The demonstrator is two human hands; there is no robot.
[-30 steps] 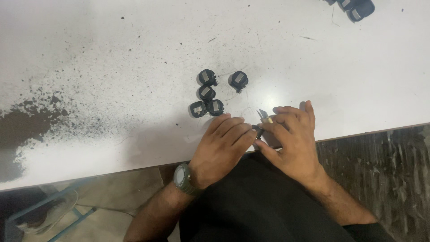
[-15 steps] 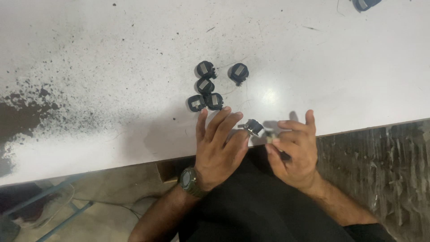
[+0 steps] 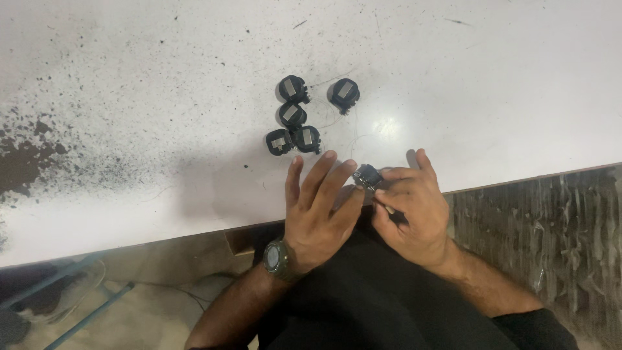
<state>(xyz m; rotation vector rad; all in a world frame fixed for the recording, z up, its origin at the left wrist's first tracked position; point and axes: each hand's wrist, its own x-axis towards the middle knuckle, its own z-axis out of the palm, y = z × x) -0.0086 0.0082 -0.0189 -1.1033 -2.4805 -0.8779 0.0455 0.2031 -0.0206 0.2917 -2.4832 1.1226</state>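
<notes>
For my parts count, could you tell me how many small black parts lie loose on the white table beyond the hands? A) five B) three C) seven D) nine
A: five small black parts lie clustered on the white table, while the right hand pinches a sixth.

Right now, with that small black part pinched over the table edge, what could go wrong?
The small black part sits at the fingertips of the right hand, just above the white table edge; a slip could drop it onto the lap or floor. The left hand has its fingers spread, only brushing the part, so it gives little backup. Thin wire strands seem to trail near the five black parts lying close by; a sweep of the hand might snag and drag them.
</notes>
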